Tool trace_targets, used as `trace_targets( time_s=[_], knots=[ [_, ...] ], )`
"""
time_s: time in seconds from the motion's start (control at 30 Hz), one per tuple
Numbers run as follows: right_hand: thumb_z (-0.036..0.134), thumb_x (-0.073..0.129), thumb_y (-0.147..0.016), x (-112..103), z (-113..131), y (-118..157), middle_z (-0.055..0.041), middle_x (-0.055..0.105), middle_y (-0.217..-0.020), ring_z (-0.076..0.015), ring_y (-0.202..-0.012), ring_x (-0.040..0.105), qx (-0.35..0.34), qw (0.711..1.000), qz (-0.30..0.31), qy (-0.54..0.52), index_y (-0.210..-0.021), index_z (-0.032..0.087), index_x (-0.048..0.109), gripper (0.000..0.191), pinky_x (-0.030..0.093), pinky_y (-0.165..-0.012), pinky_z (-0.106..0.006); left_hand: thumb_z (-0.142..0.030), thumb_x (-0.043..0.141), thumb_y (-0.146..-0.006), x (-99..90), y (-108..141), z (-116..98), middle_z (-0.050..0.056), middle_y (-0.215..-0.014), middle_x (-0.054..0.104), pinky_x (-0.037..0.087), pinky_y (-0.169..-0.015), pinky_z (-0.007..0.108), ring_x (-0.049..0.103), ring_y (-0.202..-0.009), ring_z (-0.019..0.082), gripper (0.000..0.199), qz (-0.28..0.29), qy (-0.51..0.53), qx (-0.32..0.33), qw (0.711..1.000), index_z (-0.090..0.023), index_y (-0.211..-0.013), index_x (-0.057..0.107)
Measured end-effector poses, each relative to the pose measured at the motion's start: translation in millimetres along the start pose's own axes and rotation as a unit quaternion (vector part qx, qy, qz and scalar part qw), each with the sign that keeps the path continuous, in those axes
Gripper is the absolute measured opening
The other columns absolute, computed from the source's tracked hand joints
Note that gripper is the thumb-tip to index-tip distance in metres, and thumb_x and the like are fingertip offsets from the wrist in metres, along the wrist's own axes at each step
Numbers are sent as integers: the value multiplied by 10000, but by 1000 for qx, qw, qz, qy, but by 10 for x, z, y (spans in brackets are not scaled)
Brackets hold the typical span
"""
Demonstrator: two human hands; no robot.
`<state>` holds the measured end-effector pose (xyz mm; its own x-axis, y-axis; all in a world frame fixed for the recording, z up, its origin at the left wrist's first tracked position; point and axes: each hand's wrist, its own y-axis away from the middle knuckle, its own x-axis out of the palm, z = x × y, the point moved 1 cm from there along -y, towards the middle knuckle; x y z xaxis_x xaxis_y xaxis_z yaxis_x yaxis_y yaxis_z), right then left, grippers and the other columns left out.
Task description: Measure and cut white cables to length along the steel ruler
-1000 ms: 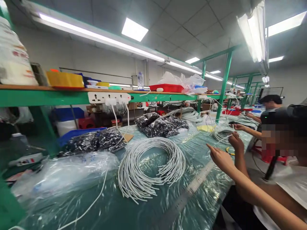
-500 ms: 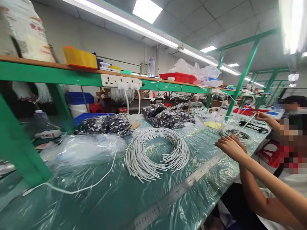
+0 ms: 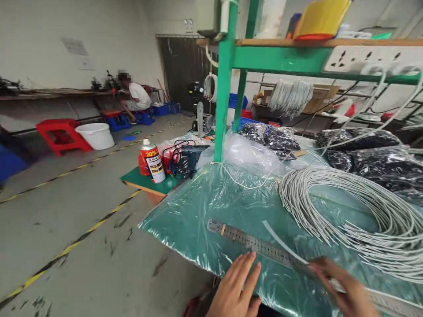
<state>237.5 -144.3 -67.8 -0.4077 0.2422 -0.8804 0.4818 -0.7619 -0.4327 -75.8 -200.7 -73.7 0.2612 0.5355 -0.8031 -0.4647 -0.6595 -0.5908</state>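
My left hand (image 3: 236,290) lies with fingers spread near the table's front edge, its fingertips just below a steel ruler (image 3: 251,241), holding nothing. To its right, my right hand (image 3: 340,286) pinches a thin white cable (image 3: 284,245), slightly blurred. The cable's free end sticks out to the upper left over the ruler, and the rest runs off to the lower right beyond the hand. A large coil of grey-white cables (image 3: 297,202) rests on the plastic-covered table (image 3: 185,220) behind my right hand.
Bags of black and white parts (image 3: 280,138) and a clear plastic bag (image 3: 247,152) lie behind. A green post (image 3: 225,88) holds a shelf with a power strip (image 3: 353,59). A spray can (image 3: 152,162) stands on a side table. One person (image 3: 137,94) sits far left.
The view has swung left to the table's end. Both hands, raised at the right before, are now low over the ruler; the left is spread open, the right holds the cable.
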Motion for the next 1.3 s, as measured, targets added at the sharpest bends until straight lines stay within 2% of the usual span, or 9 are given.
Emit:
trace_targets(
  time_s=[0.1,0.17,0.23,0.33,0.5,0.67,0.77,0.97,1.3],
  knots=[
    [323,371,-978,375,654,-503,-46,718,-929,-181,-851,705,-65,996,-31,-50,-1008,279,630,264,597,-713,-274,-489,422,-885,-77,56,128,90,-1488,349,381,-1089,314,281,-1398,230,697,55,-35,34,997,-79,-1420,242],
    [276,340,-986,511,884,-704,-40,711,-906,-179,-814,700,-88,995,-28,-40,-975,266,629,289,592,-706,-289,-677,568,-752,-115,90,266,121,-1488,334,404,-1076,339,283,-1397,258,977,79,-52,45,995,-53,-1419,220],
    [220,310,-984,584,970,-780,-38,701,-873,-183,-757,686,-121,992,-25,-16,-961,256,630,323,577,-680,-314,-687,690,-634,-138,110,387,136,-1485,327,418,-1067,342,308,-1387,259,1127,103,-50,26,993,-51,-1422,197],
    [166,303,-970,617,936,-747,-57,683,-871,-186,-731,660,-160,987,-25,20,-994,226,631,335,550,-674,-327,-510,742,-628,-129,126,472,135,-1494,297,404,-1082,339,319,-1382,252,1082,124,-41,-7,991,-71,-1434,169],
    [143,330,-957,571,855,-673,-75,662,-877,-178,-749,634,-173,983,-24,59,-1037,204,631,318,525,-701,-314,-249,606,-614,-18,138,455,104,-1477,329,409,-1075,349,401,-1332,254,962,126,-49,-26,991,-63,-1438,146],
    [153,311,-979,536,938,-771,-65,653,-882,-164,-749,630,-147,987,-37,46,-1025,189,629,324,523,-703,-295,-406,689,-631,67,114,448,79,-1458,373,461,-1023,356,458,-1285,276,986,95,-97,-43,990,-49,-1421,221],
    [209,352,-988,547,974,-817,-53,642,-874,-153,-767,636,-94,994,-41,-24,-952,196,623,273,535,-705,-261,-558,681,-668,74,98,448,76,-1440,413,472,-1011,343,454,-1288,265,973,67,-125,-45,989,-54,-1402,289],
    [263,471,-959,608,930,-781,-32,629,-840,-135,-783,643,-27,987,-71,-139,-941,212,640,177,541,-704,-203,-646,664,-649,75,86,452,44,-1404,467,506,-977,314,500,-1241,218,999,69,-127,-45,989,-72,-1391,319],
    [325,498,-945,573,936,-828,-39,636,-805,-144,-755,646,28,979,-44,-197,-826,212,665,234,531,-678,-199,-285,485,-786,126,77,415,51,-1346,533,541,-951,288,540,-1199,206,571,29,-153,-72,985,-96,-1323,447]
  ],
)
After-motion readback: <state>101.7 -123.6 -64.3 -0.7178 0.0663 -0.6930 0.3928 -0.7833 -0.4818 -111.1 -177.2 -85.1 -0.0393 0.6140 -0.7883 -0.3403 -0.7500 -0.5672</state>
